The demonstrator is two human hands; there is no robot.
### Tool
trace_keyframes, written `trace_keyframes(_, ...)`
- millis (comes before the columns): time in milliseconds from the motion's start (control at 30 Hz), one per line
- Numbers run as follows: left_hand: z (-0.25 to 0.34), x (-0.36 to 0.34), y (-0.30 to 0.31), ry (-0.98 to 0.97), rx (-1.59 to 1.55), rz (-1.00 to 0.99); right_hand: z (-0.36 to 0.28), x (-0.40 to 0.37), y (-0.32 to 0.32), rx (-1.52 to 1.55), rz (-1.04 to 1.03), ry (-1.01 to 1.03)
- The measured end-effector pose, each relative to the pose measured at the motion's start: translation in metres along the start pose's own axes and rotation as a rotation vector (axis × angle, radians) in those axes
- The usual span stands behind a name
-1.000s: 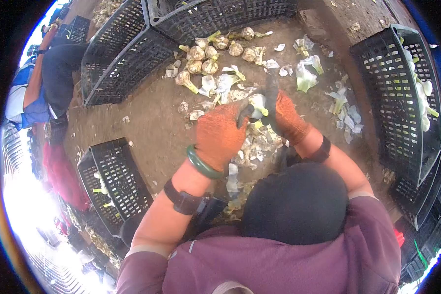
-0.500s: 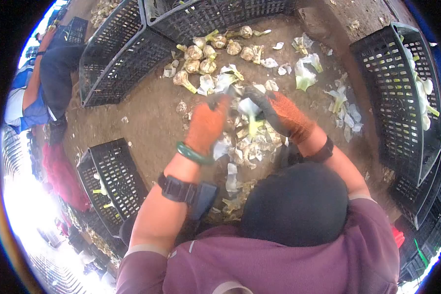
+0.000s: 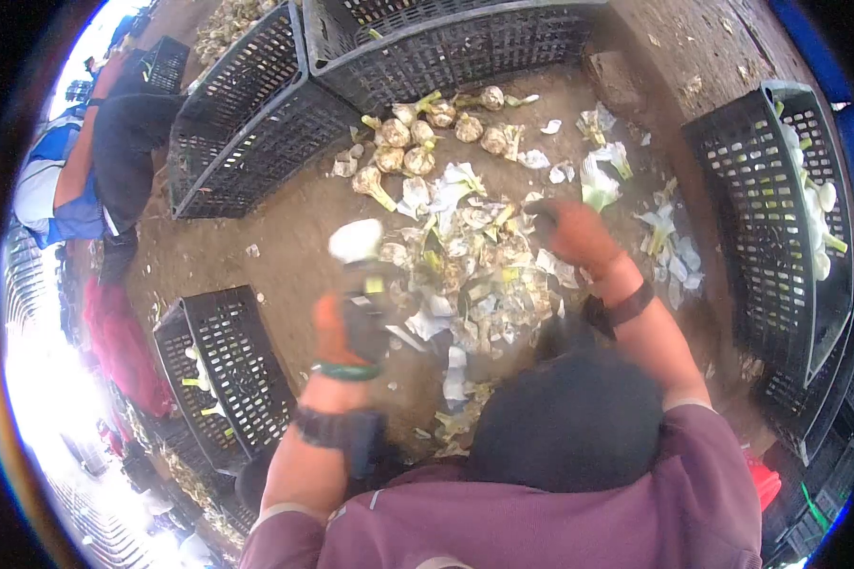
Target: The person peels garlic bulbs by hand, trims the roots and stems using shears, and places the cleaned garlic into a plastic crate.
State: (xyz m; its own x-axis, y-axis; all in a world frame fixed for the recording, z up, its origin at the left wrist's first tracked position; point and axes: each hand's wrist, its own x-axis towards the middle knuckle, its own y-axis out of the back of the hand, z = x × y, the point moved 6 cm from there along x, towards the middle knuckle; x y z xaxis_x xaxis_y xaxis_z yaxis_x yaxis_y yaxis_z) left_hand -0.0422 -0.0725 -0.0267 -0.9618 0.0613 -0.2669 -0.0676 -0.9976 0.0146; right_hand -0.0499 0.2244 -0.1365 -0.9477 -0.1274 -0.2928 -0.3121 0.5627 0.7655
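My left hand [image 3: 345, 327], in an orange and dark glove, is closed around the green stem of a white peeled garlic bulb [image 3: 356, 241]. The bulb points away from me, above bare ground left of the peelings; hand and bulb are blurred. My right hand [image 3: 579, 237], gloved alike, hovers at the right edge of a heap of garlic peelings [image 3: 489, 289]. Its dark fingertips are bent toward the heap and smeared by motion. Beyond the heap lie several unpeeled garlic bulbs [image 3: 392, 133] with short stems.
Black plastic crates [image 3: 455, 52] line the far side. A crate [image 3: 769, 237] at right and a smaller one [image 3: 237, 365] at left hold peeled garlic. Loose skins [image 3: 674, 247] litter the right ground. Another person [image 3: 85, 175] sits at far left, near a dark pink sack [image 3: 123, 346].
My hands have come apart. The left has swung left and toward me, carrying the peeled bulb; the right has shifted slightly right, and the peelings heap shows more fully.
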Motion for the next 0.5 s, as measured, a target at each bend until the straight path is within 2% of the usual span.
trace_keyframes(33, -0.016, -0.006, 0.036, 0.397, -0.542, 0.218, 0.005, 0.014, 0.004, -0.035, 0.018, -0.031)
trace_keyframes(67, -0.012, -0.009, 0.09, 0.208, -0.502, 0.395, 0.008, 0.029, 0.008, -0.067, 0.039, -0.058)
trace_keyframes(100, 0.005, -0.018, 0.131, 0.115, -0.545, 0.384, 0.001, 0.039, 0.021, -0.07, 0.149, -0.098)
trace_keyframes(133, 0.023, -0.028, 0.171, 0.022, -0.59, 0.367, -0.004, 0.055, 0.024, -0.153, 0.22, -0.042)
trace_keyframes(167, 0.042, -0.046, 0.228, -0.095, -0.311, 0.506, -0.007, 0.075, 0.024, -0.233, 0.292, 0.016)
trace_keyframes(200, 0.055, -0.058, 0.249, -0.115, -0.279, 0.593, -0.012, 0.092, 0.021, -0.311, 0.362, 0.073)
trace_keyframes(233, 0.068, -0.07, 0.271, -0.132, -0.243, 0.681, -0.015, 0.109, 0.013, -0.354, 0.336, 0.093)
trace_keyframes(267, 0.074, -0.077, 0.274, -0.06, -0.465, 0.718, -0.017, 0.126, 0.003, -0.4, 0.311, 0.115)
trace_keyframes(300, 0.072, -0.086, 0.282, -0.179, -0.074, 0.817, -0.019, 0.141, -0.006, -0.448, 0.287, 0.14)
trace_keyframes(367, 0.012, -0.082, 0.3, 0.032, 0.078, 0.593, -0.003, 0.168, -0.03, -0.446, 0.207, 0.14)
trace_keyframes(433, -0.005, -0.073, 0.254, 0.301, -0.046, 0.463, 0.005, 0.176, -0.034, -0.39, 0.152, 0.068)
trace_keyframes(467, -0.007, -0.063, 0.191, 0.463, -0.243, 0.441, 0.008, 0.171, -0.028, -0.333, 0.139, -0.003)
trace_keyframes(500, -0.003, -0.05, 0.167, 0.222, 0.379, 0.261, 0.009, 0.161, -0.018, -0.279, 0.123, -0.077)
